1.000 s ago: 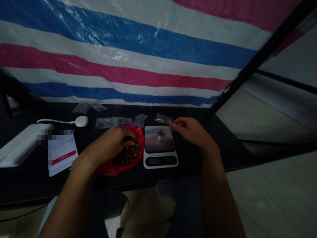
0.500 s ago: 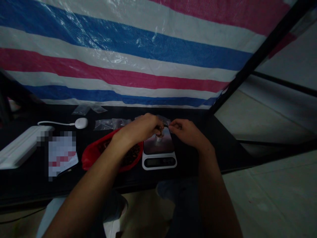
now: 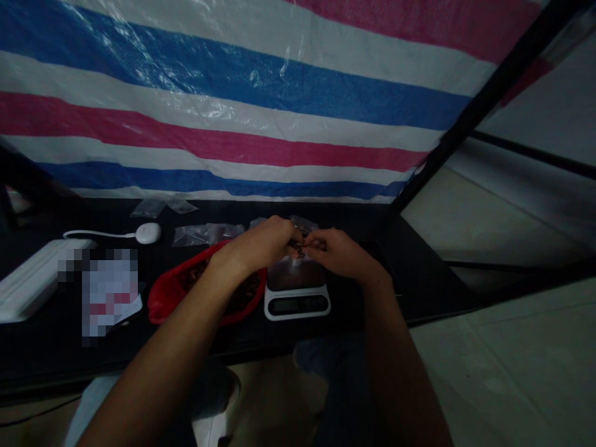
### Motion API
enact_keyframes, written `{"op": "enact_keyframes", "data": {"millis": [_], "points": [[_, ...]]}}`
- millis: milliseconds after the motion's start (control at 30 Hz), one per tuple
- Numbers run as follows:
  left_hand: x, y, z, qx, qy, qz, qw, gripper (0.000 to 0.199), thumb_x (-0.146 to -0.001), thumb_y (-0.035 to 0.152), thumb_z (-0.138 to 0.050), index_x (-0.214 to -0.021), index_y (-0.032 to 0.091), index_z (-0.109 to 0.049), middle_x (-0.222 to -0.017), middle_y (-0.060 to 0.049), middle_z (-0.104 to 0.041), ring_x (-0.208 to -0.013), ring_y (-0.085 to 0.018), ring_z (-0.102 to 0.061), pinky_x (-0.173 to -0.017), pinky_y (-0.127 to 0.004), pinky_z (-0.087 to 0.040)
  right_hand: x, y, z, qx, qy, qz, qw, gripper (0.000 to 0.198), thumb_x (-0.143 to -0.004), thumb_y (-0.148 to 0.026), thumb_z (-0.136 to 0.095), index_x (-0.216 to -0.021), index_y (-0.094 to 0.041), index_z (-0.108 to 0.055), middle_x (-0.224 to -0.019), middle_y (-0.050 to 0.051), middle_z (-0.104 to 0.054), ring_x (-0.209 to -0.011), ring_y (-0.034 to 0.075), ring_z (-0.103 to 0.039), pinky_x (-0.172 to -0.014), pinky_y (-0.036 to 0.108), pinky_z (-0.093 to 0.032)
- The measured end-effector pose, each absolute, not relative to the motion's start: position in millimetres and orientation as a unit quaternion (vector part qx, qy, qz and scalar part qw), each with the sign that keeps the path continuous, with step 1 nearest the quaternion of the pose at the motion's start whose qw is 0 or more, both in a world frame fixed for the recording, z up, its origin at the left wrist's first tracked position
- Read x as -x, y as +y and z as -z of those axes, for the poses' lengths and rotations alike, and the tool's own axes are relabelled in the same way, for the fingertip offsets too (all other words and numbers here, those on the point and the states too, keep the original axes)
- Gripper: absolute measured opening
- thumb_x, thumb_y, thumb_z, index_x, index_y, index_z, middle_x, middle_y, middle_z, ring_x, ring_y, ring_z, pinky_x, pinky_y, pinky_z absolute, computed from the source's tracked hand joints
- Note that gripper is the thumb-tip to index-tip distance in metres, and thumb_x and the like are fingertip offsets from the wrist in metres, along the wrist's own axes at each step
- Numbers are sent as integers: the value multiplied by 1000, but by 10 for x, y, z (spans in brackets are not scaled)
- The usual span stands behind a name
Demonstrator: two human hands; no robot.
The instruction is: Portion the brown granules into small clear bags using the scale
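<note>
My left hand (image 3: pixel 274 242) is closed over the steel plate of a white kitchen scale (image 3: pixel 297 305), its fingertips pinching what looks like a small clear bag of brown pieces (image 3: pixel 299 249). From the other side, my right hand (image 3: pixel 334 249) meets it, thumb and forefinger pinched at the same bag. The fingers hide most of the bag. Under my left forearm lies a red bag (image 3: pixel 167 297), spread wide and holding many dark brown bits that look like beans or nuts.
Clear plastic bags (image 3: pixel 207 234) lie behind the red bag, more (image 3: pixel 162 206) near the striped sheet (image 3: pixel 261 149). At left are a white box-shaped object (image 3: pixel 40 279), a round white device (image 3: pixel 148 233) with a cable, and a blurred packet (image 3: pixel 112 288). A black frame bar (image 3: pixel 433 164) slants at right.
My right hand has moved left, bringing its fingertips against those of my left hand at the small bag. The view has shifted slightly.
</note>
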State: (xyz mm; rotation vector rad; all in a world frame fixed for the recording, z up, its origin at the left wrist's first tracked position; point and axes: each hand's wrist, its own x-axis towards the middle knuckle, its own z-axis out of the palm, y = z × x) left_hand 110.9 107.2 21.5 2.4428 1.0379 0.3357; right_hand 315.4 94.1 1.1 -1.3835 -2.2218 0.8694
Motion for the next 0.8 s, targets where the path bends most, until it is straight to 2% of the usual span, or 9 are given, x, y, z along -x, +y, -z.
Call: {"op": "enact_keyframes", "data": {"millis": [233, 367, 500, 667, 800], "points": [[-1064, 1089, -171, -886, 373, -135, 240, 21, -89, 12, -66, -98, 22, -82, -98, -4, -83, -96, -22, -76, -81, -27, -50, -3158, 936, -27, 478, -786, -324, 222, 11, -92, -18, -63, -90, -17, -74, -87, 5, -78, -80, 17, -71, -72, 27, -51], [-1041, 1103, -128, -894, 358, -143, 230, 21, -91, 14, -65, -102, 21, -81, -101, -6, -82, -97, -23, -76, -83, -28, -50, -3146, 930, -40, 483, -785, -325, 213, 13, -90, -12, -62, -92, -16, -74, -87, 5, -78, -79, 16, -72, -72, 27, -51], [-1024, 1081, -121, -894, 350, -147, 237, 24, -93, 13, -61, -102, 23, -81, -102, -4, -82, -98, -21, -75, -86, -27, -50, -3152, 947, -19, 479, -785, -326, 218, 12, -91, -16, -63, -93, -16, -76, -88, 6, -79, -81, 17, -72, -73, 28, -52], [-1018, 1040, -138, -886, 358, -163, 247, 25, -92, 12, -62, -105, 22, -80, -107, -5, -82, -100, -21, -75, -86, -28, -51, -3190, 959, -2, 474, -782, -337, 227, 11, -87, -14, -67, -93, -16, -77, -90, 6, -80, -82, 18, -73, -73, 28, -53], [-1014, 1032, -128, -877, 368, -171, 259, 23, -90, 10, -66, -104, 22, -80, -107, -4, -82, -102, -21, -74, -88, -28, -52, -3204, 948, -26, 461, -800, -325, 204, 16, -91, -18, -63, -93, -16, -79, -90, 6, -81, -79, 18, -73, -72, 28, -51]]}}
